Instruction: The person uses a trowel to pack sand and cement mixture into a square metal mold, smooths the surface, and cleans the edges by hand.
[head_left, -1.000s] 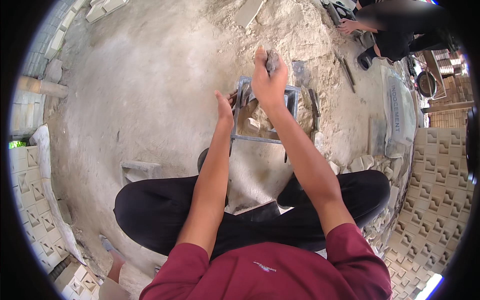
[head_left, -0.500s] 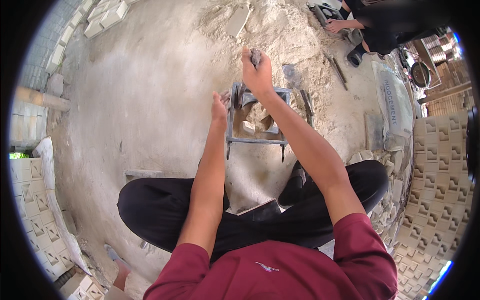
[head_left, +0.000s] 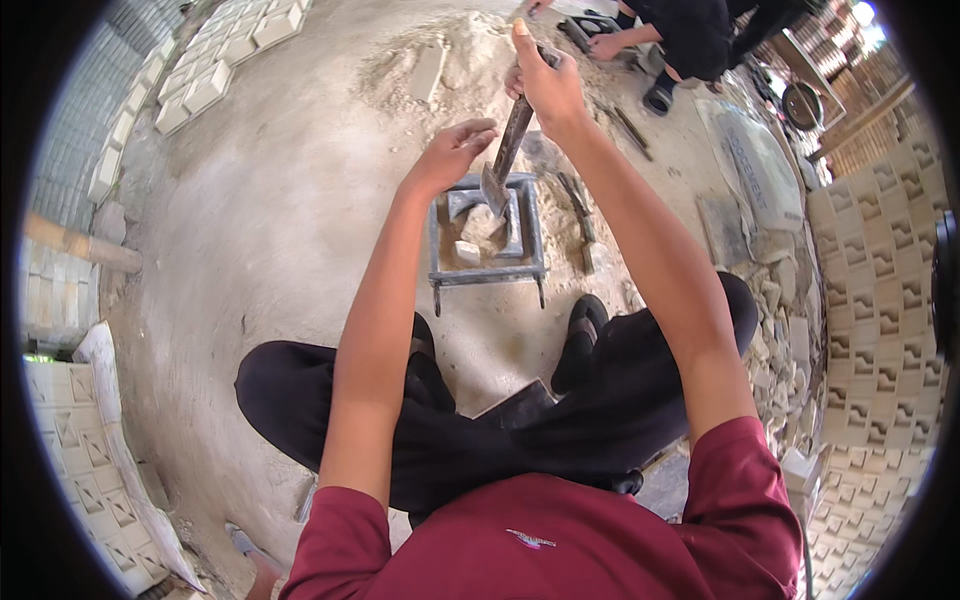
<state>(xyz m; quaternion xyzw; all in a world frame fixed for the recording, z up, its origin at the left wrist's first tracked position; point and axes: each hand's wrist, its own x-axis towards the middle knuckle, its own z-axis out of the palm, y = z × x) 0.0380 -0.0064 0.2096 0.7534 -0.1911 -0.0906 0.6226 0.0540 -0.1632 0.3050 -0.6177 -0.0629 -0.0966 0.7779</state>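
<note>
My right hand (head_left: 552, 92) is closed round the dark handle of a metal tool with a broad, pointed blade (head_left: 494, 188). The tool slants down to the left, its blade over the far part of a square metal mould (head_left: 433, 240). Inside that frame lie curved metal inserts (head_left: 514, 240), pale sandy mix (head_left: 482, 226) and a whitish lump (head_left: 467, 252). Just left of the tool hovers my left hand (head_left: 450, 157), fingers stretched out and holding nothing. It is above the mould's far left corner.
Beyond the mould lies a heap of pale mix (head_left: 470, 60); dark metal bars (head_left: 578, 222) lie at its right. A co-worker's hand (head_left: 605, 46) is at another mould (head_left: 574, 36). A printed sack (head_left: 755, 165) rests at right, near stacked patterned blocks (head_left: 870, 290). Pale blocks (head_left: 208, 85) stand far left.
My right hand has moved away from the mould, up and to the right, and the tool's blade now shows. My left hand has shifted from the mould's left side toward its far corner.
</note>
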